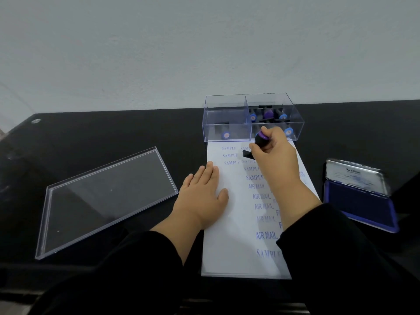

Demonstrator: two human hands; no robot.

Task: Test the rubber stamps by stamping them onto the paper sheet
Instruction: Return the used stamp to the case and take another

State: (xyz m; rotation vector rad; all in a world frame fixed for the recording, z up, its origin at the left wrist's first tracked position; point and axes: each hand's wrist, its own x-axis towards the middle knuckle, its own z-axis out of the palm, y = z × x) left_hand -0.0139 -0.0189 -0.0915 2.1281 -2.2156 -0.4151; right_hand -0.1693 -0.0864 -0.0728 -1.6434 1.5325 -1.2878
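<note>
Stamp [261, 142] gripped by right hand [271, 151] fingers over paper sheet [229, 223]; left hand [202, 192] flat, fingers straight, pressing sheet.

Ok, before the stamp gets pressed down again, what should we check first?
1. Paper sheet held flat: ok, left hand rests open on it.
2. Stamp gripped firmly: ok, right hand holds its handle.
3. Stamp face inked: cannot tell, it faces down.
4. Free spot under the stamp: cannot tell, the hand hides it.
5. Ink pad open and near: ok, on the right.
</note>
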